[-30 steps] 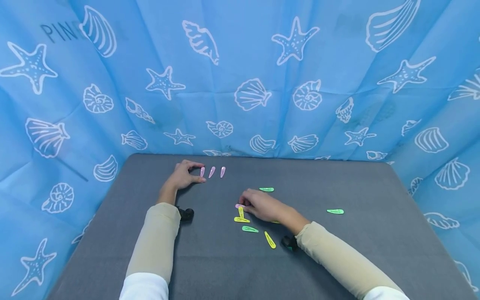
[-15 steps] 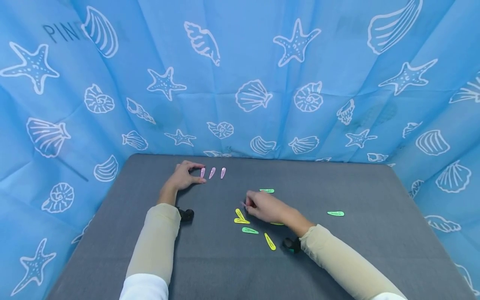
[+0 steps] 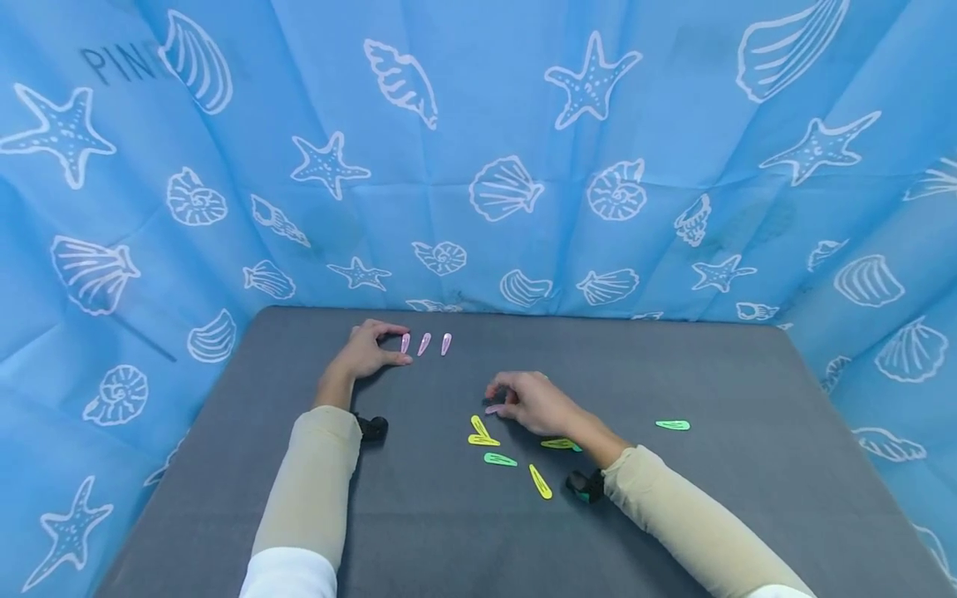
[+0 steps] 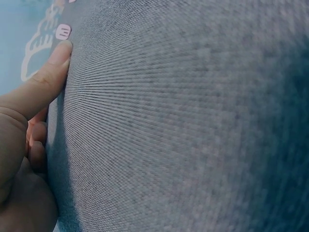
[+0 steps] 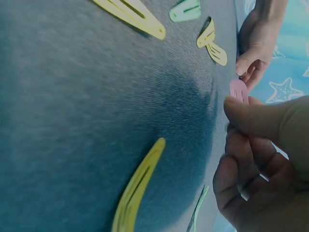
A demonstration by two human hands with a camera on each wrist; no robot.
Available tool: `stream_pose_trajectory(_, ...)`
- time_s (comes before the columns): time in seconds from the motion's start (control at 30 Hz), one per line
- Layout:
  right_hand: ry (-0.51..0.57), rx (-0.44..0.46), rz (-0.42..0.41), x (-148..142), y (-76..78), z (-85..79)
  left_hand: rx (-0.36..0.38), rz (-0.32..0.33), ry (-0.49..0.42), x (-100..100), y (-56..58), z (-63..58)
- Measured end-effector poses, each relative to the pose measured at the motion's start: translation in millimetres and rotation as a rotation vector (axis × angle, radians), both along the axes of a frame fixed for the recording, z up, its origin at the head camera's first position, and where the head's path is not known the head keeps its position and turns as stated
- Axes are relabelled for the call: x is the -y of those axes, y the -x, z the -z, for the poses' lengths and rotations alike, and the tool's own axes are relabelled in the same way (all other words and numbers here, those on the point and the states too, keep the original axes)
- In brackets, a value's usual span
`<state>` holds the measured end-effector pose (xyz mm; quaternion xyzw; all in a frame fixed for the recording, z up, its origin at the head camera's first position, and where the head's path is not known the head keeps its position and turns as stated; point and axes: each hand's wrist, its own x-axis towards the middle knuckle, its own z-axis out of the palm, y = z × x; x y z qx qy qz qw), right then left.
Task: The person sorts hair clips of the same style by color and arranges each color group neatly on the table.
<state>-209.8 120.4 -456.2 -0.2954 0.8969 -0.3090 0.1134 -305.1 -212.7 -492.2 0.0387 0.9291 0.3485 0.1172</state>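
Observation:
In the head view, three pink snap hair clips stand side by side near the table's back left. My left hand has index finger and thumb at the two ends of the leftmost pink hair clip; the left wrist view has the thumb tip against a pink clip end. My right hand pinches another pink hair clip between thumb and fingers, just over the table; the right wrist view shows this clip sticking out past the thumb. Two yellow hair clips overlap just below it.
On the grey table lie a green clip, a yellow clip, and another yellow clip over a green one, partly under my right wrist. Farther right is a green clip. A blue shell-print curtain hangs behind.
My right hand has picked the pink hair clip up off the yellow ones and moved slightly right and back, now covering the green clip behind it. The left hand stays in place.

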Motion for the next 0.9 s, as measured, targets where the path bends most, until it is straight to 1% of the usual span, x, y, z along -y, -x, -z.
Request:
stream_pose_trajectory(0.13, 0.025, -0.079, -0.028, 2.1, 5.4, 0.5, -0.007, 0.001, 0.000, -1.9, 2.1, 0.8)
stream_pose_trajectory(0.23, 0.051, -0.115, -0.022, 6.4, 12.1, 0.2, -0.007, -0.007, -0.007, -2.3, 1.8, 0.6)
stream_pose_trajectory(0.3, 0.072, -0.116, -0.004, 10.3, 17.6, 0.4, -0.006, -0.010, -0.012, -1.9, 0.9, 0.3)
stream_pose_trajectory(0.37, 0.089, -0.093, 0.020, 14.6, 23.5, 1.0, -0.003, -0.014, -0.017, -1.1, -0.2, 0.0)
stream_pose_trajectory(0.5, 0.143, -0.032, 0.095, 24.3, 36.0, 4.6, 0.004, -0.018, -0.025, -0.3, -1.7, 0.6)
stream_pose_trajectory(0.63, 0.195, -0.032, 0.202, 36.8, 49.2, 6.9, 0.007, -0.021, -0.027, 0.8, -1.8, 0.4)
stream_pose_trajectory(0.77, 0.184, -0.061, 0.308, 47.6, 63.2, 9.5, 0.003, -0.018, -0.026, 1.4, -1.4, -0.2)
stream_pose_trajectory(0.9, 0.155, -0.070, 0.371, 52.8, 75.6, 13.3, -0.012, -0.003, -0.020, 0.2, 0.4, 1.8)
